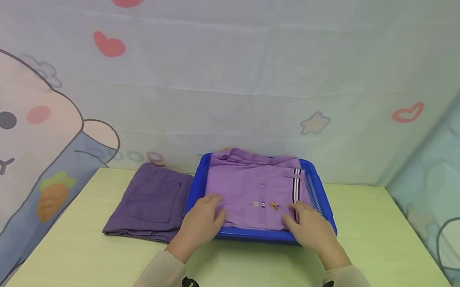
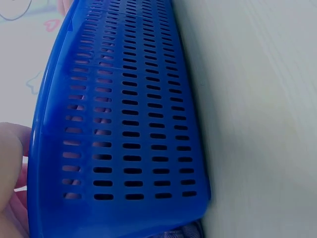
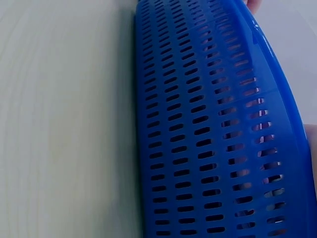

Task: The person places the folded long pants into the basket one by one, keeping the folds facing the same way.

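A light purple folded garment (image 1: 242,185) with a striped band and small decorations lies in a blue plastic basket (image 1: 259,236). My left hand (image 1: 201,221) rests at the garment's front left corner, reaching over the basket's rim with its fingers on the cloth. At the front right, my right hand (image 1: 312,227) touches the garment near the striped band. Both wrist views mostly show the slotted basket wall (image 2: 114,210). Only part of the left hand (image 2: 11,183) appears beyond the rim, and a sliver of the right hand (image 3: 311,144) shows in its own view.
Left of the basket, a dark purple folded garment (image 1: 153,200) with a pocket lies against it on the pale yellow-green table (image 1: 373,247). A printed cloth backdrop (image 1: 228,70) hangs behind the table, and another stretch of printed cloth stands at the right.
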The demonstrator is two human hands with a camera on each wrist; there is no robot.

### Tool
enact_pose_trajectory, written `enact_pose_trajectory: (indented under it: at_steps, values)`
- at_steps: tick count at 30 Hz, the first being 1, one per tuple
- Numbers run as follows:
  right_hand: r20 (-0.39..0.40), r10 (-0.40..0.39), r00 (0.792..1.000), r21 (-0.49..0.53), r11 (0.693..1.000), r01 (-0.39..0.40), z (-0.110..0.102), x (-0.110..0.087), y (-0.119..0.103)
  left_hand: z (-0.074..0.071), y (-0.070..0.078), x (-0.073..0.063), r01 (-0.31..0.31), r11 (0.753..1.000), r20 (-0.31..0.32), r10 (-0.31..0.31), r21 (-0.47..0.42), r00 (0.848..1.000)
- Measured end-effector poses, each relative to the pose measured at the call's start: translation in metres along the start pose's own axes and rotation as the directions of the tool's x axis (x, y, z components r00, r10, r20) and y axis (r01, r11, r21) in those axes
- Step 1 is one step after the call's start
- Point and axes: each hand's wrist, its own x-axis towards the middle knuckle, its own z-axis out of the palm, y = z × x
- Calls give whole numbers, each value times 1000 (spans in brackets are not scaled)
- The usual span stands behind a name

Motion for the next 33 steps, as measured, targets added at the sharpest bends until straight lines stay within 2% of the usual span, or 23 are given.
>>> enact_pose_trajectory:
  at_steps: [5, 10, 17, 22, 27, 33]
  values:
    - [-66, 3, 998, -14, 1000, -4, 1, -9, 1, 6, -3, -4, -73, 997, -60, 74, 29, 995]
    - [-144, -8, 990, -14, 1000, 6, 3, -12, -1, 7, -5, -6, -101, 993, -92, 105, 55, 990]
    - [-252, -92, 963, -29, 996, 87, 8, -14, -4, 1, -6, -9, -137, 988, -119, 145, 70, 982]
    - [-260, -131, 957, -46, 991, 123, 10, -14, -8, -3, -7, -8, -136, 988, -108, 143, 72, 984]
    - [-241, -134, 961, -55, 991, 124, 9, -16, -11, -5, -9, -9, -128, 989, -86, 135, 79, 987]
    - [-227, -139, 964, -67, 990, 127, 9, -17, -15, -7, -11, -11, -122, 988, -90, 131, 91, 987]
